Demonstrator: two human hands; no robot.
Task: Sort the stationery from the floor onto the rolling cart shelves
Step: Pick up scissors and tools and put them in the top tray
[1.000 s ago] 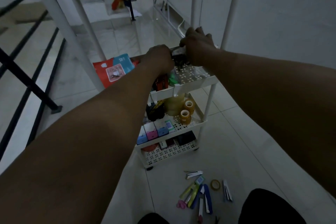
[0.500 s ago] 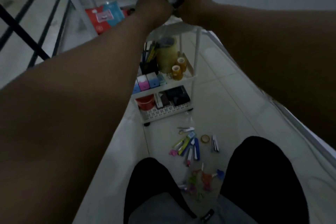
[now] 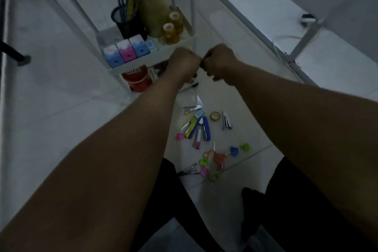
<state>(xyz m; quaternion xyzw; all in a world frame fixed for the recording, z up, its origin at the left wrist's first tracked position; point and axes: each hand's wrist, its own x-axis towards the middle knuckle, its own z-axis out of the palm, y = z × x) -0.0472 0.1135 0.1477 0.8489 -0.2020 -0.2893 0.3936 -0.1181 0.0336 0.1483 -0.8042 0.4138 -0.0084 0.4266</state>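
While both forearms reach forward over the floor, the left hand [image 3: 185, 63] and right hand [image 3: 219, 61] meet knuckle to knuckle in front of the rolling cart [image 3: 155, 57], each with fingers curled into a fist. A small dark object shows at the junction between them; what it is, and which hand grips it, cannot be told.

Cart, middle shelf: a black mesh pen holder [image 3: 128, 23] with upright pencils, a large roll of clear tape [image 3: 153, 8], two small amber tape rolls [image 3: 170, 30] beside it, and three small boxes [image 3: 126, 52] in a row at the front edge, coloured blue, pink and blue. Lower shelf: a red cylindrical container [image 3: 138, 80], partly hidden by the left forearm.

Floor [image 3: 61, 98], white tile, in front of the cart: a loose cluster of stationery. Noted items: a blue stapler [image 3: 206, 129], a small tape roll [image 3: 215, 116] just beside it, a strip of staples [image 3: 227, 120] near the roll, several cutters and markers [image 3: 191, 126] lying together, and a pile of coloured-handled scissors [image 3: 214, 159] closer to the person. A dark pen [image 3: 189, 87] lies near the cart base.

Dark-clothed knees [image 3: 286, 200] occupy the bottom of the view. Lighting is dim; finer detail is blurred.
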